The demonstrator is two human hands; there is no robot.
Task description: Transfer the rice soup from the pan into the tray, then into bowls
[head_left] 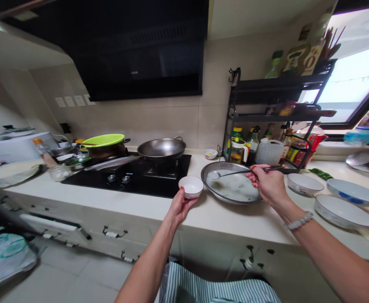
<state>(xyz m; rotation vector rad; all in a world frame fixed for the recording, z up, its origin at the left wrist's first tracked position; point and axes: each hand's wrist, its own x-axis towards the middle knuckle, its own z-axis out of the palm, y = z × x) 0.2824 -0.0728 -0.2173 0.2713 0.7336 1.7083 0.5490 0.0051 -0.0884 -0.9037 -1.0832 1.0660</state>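
My left hand point(180, 207) grips a small white bowl point(191, 185) by its side, holding it at the front of the counter beside the stove. A long-handled metal spoon point(215, 175) is in my right hand point(268, 183), fingers closed round its dark handle. The spoon's head is over the left part of a wide steel basin point(217, 197), just right of the small bowl. Cloudy whitish liquid point(238, 185) with a few dark bits fills the basin. Whether the spoon carries any liquid I cannot tell.
On the black stove point(134, 179) stand a steel wok point(162, 148) and a pot under a lime-green strainer point(104, 139). Behind the basin is a black rack point(275, 86) with several bottles. White bowls point(345, 210) line the counter's right side.
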